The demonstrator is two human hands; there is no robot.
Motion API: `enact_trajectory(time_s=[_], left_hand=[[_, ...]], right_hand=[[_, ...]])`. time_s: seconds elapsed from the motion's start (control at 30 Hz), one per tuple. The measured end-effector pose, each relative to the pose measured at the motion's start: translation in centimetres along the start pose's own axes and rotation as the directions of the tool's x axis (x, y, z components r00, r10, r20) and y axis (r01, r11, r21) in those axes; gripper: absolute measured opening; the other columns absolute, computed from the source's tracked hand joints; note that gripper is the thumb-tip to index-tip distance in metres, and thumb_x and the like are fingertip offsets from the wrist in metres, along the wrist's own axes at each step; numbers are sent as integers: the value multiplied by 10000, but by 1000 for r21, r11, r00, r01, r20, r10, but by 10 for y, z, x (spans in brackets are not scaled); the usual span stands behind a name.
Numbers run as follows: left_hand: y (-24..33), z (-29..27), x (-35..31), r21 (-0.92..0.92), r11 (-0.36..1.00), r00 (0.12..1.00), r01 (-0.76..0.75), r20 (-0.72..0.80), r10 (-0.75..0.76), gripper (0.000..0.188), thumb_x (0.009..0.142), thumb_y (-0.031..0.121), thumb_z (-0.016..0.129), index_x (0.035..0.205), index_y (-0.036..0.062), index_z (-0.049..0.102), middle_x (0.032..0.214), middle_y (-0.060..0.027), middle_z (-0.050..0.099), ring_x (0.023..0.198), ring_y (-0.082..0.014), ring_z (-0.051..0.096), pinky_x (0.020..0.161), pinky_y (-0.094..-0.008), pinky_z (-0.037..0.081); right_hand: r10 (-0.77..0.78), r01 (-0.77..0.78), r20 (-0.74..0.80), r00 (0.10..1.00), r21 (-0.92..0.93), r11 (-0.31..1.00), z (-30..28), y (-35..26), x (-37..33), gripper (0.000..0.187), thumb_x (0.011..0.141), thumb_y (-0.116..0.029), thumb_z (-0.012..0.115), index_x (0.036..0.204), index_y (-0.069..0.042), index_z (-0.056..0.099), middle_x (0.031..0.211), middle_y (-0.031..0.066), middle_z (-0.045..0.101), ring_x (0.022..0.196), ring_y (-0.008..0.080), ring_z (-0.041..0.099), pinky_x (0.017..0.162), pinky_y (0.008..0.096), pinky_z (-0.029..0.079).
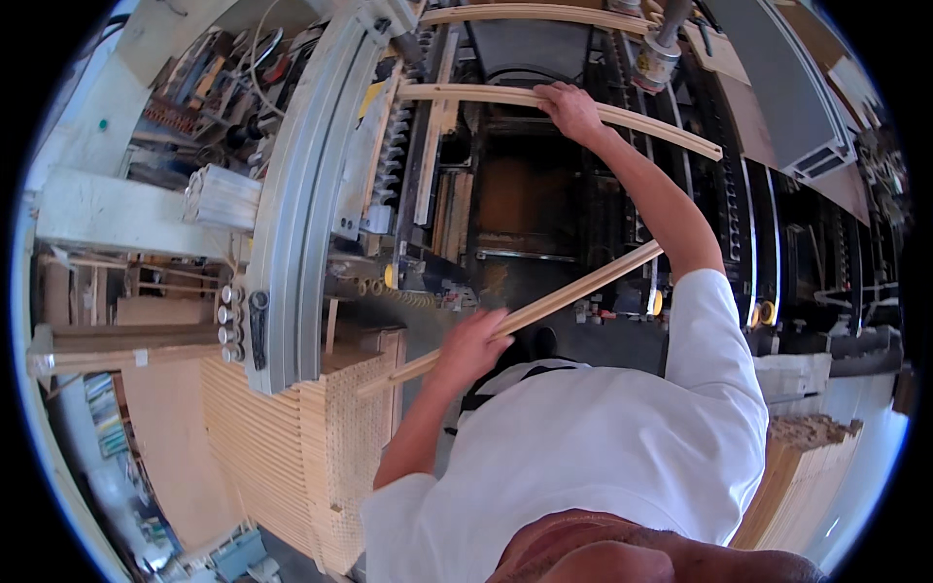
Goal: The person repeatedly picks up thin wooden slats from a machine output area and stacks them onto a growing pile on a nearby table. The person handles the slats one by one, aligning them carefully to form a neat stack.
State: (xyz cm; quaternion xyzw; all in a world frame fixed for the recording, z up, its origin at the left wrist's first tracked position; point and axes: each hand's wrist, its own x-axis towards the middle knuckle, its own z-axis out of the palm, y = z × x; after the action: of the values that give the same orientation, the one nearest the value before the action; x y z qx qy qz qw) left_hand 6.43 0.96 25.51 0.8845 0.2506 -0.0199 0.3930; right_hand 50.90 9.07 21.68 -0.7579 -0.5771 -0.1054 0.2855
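My left hand [471, 347] is closed around a long, pale wooden strip [583, 286], held slantwise in front of my body. Its lower left end reaches over a stack of strips. Farther off, my right arm stretches over a dark machine frame. My right hand [571, 111] grips the middle of a second wooden strip [661, 129] that lies crosswise over the machine's rails. The fingertips of the right hand are curled over the strip's far edge, and its thumb is hidden.
A grey metal beam [301, 223] stands along the left of the machine. Near it is a tall stack of wooden strips [262, 428]. Another strip [535, 15] lies across the far end, beside a round cylinder [654, 68]. More stacked wood [802, 476] stands at the near right.
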Motion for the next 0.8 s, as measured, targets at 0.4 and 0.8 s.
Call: enact_trajectory(time_s=[0.4,0.8], left_hand=[[-80,57,-210,-219,755,742,618,-157,-652,379,775,193,748,1139,117,671,913,-144,696,874,-339,662,762,-397,509],[-106,123,-239,-320,739,663,593,-327,-674,329,794,248,684,1105,140,696,841,-141,692,775,-297,673,690,-381,509]], right_hand=[[161,-121,76,984,-378,918,23,38,50,283,919,-306,581,1178,-208,640,1109,85,663,1061,327,605,895,473,437],[138,-35,212,968,-428,903,42,17,82,231,920,-269,522,1007,-123,678,1034,147,693,978,367,665,803,517,522]])
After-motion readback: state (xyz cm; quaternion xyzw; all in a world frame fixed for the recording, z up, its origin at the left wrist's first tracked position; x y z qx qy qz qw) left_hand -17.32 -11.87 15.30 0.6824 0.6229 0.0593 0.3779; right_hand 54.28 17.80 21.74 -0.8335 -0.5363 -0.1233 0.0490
